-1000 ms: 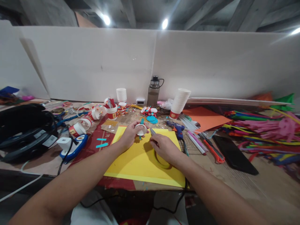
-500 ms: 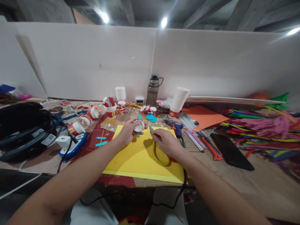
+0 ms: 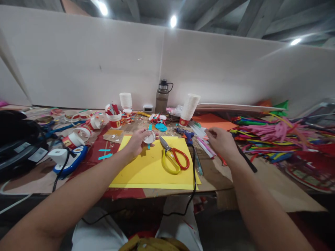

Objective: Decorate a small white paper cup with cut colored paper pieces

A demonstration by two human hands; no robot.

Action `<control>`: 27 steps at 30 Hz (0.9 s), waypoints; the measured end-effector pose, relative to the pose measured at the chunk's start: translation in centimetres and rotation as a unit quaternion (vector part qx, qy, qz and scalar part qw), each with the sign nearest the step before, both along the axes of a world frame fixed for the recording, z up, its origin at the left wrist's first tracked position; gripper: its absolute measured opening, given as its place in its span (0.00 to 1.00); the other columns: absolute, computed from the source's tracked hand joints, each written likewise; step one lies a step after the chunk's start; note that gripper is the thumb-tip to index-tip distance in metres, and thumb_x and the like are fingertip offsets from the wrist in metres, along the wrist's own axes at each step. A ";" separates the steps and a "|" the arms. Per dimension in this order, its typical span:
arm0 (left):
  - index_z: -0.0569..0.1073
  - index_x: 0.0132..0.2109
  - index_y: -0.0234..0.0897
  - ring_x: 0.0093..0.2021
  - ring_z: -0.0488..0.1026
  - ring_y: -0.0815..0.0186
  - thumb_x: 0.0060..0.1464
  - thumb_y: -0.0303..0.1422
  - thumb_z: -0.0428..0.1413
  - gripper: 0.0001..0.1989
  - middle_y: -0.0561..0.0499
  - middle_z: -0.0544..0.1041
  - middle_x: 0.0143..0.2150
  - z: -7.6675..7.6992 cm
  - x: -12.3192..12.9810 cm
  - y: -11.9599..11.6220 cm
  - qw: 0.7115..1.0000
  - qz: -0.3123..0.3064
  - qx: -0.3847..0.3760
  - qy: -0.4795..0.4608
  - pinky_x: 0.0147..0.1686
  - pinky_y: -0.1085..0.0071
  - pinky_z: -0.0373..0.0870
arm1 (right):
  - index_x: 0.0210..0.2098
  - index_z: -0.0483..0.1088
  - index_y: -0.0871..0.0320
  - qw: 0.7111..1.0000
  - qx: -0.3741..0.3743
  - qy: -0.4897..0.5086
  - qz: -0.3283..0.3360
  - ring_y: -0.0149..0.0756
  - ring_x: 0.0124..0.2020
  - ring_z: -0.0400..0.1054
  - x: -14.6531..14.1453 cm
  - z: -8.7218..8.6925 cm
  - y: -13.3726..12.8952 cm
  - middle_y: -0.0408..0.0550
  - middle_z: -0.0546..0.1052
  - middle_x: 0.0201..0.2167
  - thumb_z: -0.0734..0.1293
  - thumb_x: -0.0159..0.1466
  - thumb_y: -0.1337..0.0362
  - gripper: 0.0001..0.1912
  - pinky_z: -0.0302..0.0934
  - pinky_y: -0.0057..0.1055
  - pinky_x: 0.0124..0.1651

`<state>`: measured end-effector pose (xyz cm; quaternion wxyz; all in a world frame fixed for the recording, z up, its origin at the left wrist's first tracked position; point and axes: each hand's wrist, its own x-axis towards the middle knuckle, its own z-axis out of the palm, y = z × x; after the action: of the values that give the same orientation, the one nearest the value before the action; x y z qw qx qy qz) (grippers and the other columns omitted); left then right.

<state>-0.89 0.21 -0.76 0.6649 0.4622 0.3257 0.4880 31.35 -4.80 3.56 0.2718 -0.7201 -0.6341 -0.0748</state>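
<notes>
My left hand [image 3: 138, 142] is closed around the rim of a small white paper cup piece [image 3: 149, 137]. Light-blue strips stick out from its top and bottom edges. A pair of scissors [image 3: 171, 153] with one yellow and one red handle lies on the yellow sheets [image 3: 136, 170], blades slightly apart. My right hand [image 3: 222, 141] is above the right side of the bench, fingers loosely bent, with nothing visible in it. Under and beside it are the pink and white markers [image 3: 206, 148] and the red handle of a cutter [image 3: 223, 161], mostly hidden.
A blue glue gun [image 3: 187, 134] trails a black cable over the front edge. Stacked paper cups [image 3: 190, 108] and a bottle [image 3: 162, 97] stand at the back. Pipe cleaners [image 3: 261, 132] spread over the right; a blue power strip [image 3: 72, 162] and cut cups [image 3: 73, 139] are on the left.
My right hand has let go of the scissors, which now lie on the yellow sheets, and moved right toward the markers. My left hand still holds the cup piece. The view has turned right.
</notes>
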 end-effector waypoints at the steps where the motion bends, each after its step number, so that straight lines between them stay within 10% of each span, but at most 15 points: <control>1: 0.70 0.39 0.33 0.40 0.78 0.59 0.46 0.35 0.60 0.13 0.40 0.79 0.45 0.0 0.0 0.1 1.000 0.004 0.004 0.002 0.23 0.73 0.74 | 0.34 0.75 0.60 1.000 0.001 0.012 -0.001 0.38 0.32 0.69 0.2 0.0 -0.2 0.53 0.78 0.31 0.62 0.62 0.63 0.11 0.58 0.32 0.36; 13: 0.71 0.38 0.34 0.36 0.77 0.64 0.46 0.34 0.59 0.11 0.45 0.79 0.39 -0.1 -0.2 0.6 0.999 0.034 0.000 -0.003 0.21 0.76 0.72 | 0.32 0.75 0.57 0.934 -0.160 -0.085 0.308 0.38 0.38 0.70 -0.5 -2.5 -3.0 0.48 0.76 0.34 0.61 0.60 0.72 0.10 0.62 0.32 0.43; 27: 0.69 0.36 0.34 0.32 0.77 0.64 0.46 0.33 0.60 0.11 0.42 0.79 0.39 -0.5 0.1 0.4 1.000 0.014 -0.017 0.011 0.20 0.74 0.70 | 0.47 0.75 0.54 0.856 -0.030 -0.309 0.413 0.37 0.37 0.68 0.4 -2.6 -3.4 0.50 0.76 0.36 0.61 0.64 0.75 0.18 0.60 0.33 0.41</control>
<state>-0.80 0.64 -1.26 0.6621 0.4522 0.3476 0.4861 31.74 -8.22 0.95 0.0459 -0.3393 -0.9267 -0.1550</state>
